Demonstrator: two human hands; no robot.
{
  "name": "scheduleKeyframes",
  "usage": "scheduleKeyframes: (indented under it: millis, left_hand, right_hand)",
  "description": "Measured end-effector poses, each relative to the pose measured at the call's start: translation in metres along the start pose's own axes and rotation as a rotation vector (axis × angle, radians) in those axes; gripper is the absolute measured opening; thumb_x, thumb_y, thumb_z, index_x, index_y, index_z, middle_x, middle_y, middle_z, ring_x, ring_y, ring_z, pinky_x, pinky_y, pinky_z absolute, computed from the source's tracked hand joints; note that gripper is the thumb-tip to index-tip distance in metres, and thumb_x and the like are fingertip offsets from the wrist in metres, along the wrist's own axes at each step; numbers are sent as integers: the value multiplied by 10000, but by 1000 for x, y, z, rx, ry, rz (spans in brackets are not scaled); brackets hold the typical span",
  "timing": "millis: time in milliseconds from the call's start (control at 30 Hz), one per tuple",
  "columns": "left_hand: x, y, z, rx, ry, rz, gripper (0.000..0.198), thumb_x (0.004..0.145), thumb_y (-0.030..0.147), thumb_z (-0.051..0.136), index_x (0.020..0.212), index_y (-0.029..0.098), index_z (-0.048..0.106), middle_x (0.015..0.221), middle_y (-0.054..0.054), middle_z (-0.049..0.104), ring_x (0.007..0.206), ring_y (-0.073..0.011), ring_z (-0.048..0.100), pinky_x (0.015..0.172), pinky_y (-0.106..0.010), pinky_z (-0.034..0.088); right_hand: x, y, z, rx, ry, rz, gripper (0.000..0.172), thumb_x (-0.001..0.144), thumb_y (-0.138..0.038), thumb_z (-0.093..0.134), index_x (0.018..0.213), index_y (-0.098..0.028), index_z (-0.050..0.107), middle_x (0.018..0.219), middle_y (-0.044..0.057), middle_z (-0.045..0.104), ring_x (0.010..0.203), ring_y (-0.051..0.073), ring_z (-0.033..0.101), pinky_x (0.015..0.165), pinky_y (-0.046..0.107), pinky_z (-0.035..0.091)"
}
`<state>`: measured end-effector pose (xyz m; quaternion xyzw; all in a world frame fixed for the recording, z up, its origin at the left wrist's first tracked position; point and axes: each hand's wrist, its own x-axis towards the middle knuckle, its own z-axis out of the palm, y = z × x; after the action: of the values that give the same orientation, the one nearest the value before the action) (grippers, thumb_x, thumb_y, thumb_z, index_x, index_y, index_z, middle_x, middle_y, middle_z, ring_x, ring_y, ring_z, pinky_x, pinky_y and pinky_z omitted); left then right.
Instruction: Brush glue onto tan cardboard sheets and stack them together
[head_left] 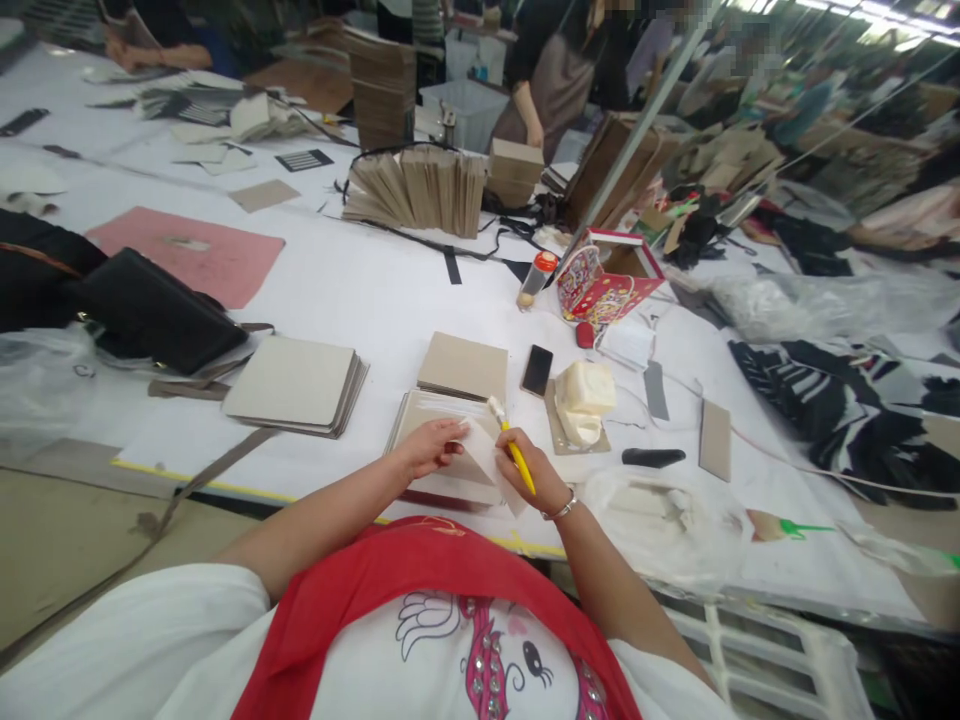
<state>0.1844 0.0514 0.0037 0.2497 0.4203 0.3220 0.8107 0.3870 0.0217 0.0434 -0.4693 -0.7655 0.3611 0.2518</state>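
My right hand [534, 468] is closed around a brush with a yellow handle [523, 470], its whitish tip pointing away from me. Between both hands stands a thin pale sheet [481, 446], tilted up. The fingers of my left hand [433, 447] are pinched at its upper left edge. Its lower right part is by my right hand, and I cannot tell whether that hand grips it too. Beneath lies a stack of boards [409, 412], partly hidden by my hands. Just beyond it are more beige boards [463, 366].
To the left is a stack of rounded pale boards [292, 385], with a black bag [161, 310] behind it. On the right are a phone [537, 370], a cream-coloured container [585, 400] on a board and a plastic bag [667, 515]. A red patterned box [611, 280] stands farther back.
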Motion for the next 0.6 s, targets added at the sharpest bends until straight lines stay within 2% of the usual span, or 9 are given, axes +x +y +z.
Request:
scheduleKeyframes:
  millis: [67,167,233,367,467,600]
  left_hand:
    - [-1,-2,-12,-16,109,47,309,568,281,776,738,124,570,582,33,517,438,-16,458,320,-90,189]
    - [-4,-1,-31,-52,222,69,243,608,226,749,745,120,578,588,25,546,481,-38,520,393,-109,388]
    - [-6,1,-42,-98,273,85,202,643,200,725,754,118,576,604,13,569,542,-62,571,509,-158,492]
    - [2,12,-61,-77,405,133,147,682,169,684,758,119,569,630,-3,595,607,-93,611,585,-202,525]
    - [15,20,-73,200,523,186,116,721,228,632,733,126,578,584,3,580,560,-109,598,522,-216,501]
    - [32,24,-85,693,655,234,220,739,353,574,648,152,568,466,31,521,440,-110,525,459,-222,418]
  right_hand:
    - [1,4,7,7,-51,23,172,769,-225,466,929,-218,403,737,-34,465,620,102,452,631,239,390]
    - [5,16,14,31,-73,80,229,733,-224,502,935,-219,394,786,-24,496,673,107,490,660,244,408]
    - [10,26,15,28,-42,133,248,727,-239,511,945,-218,395,807,-14,525,711,119,521,687,257,417]
    - [33,49,14,-38,76,239,267,735,-283,509,967,-214,397,770,-11,562,693,139,547,688,275,415]
    - [53,63,17,-141,172,321,281,731,-323,512,968,-210,415,770,3,572,664,154,547,643,273,403]
    - [73,77,29,-296,232,418,288,742,-352,501,983,-205,448,707,2,550,582,155,515,559,250,355]
